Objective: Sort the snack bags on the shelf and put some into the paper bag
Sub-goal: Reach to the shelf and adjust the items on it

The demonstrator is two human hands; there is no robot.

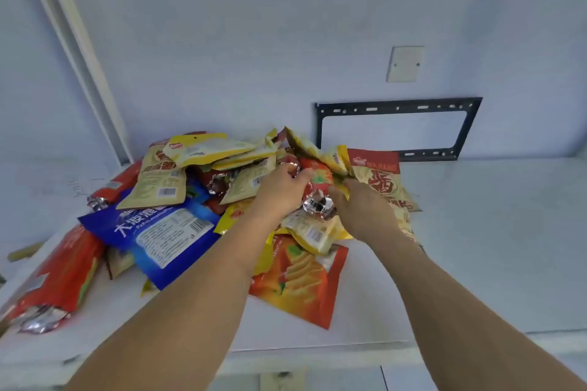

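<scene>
A heap of snack bags lies on the white shelf [460, 232]. In its middle sits a red bag with a crinkled silver end [317, 182]. My left hand [281, 189] grips this bag's upper left side with curled fingers. My right hand [365, 211] holds its right side near the silver end. Around it lie yellow bags [203, 147], a large blue bag [165, 232], an orange chip bag [301, 279] and a red-and-cream bag [381, 181]. No paper bag is in view.
A long red bag [60, 276] lies at the shelf's left front edge. A black metal bracket [397, 127] and a blank cover plate [405, 63] are fixed to the wall behind. A white upright post [79, 51] stands at the left.
</scene>
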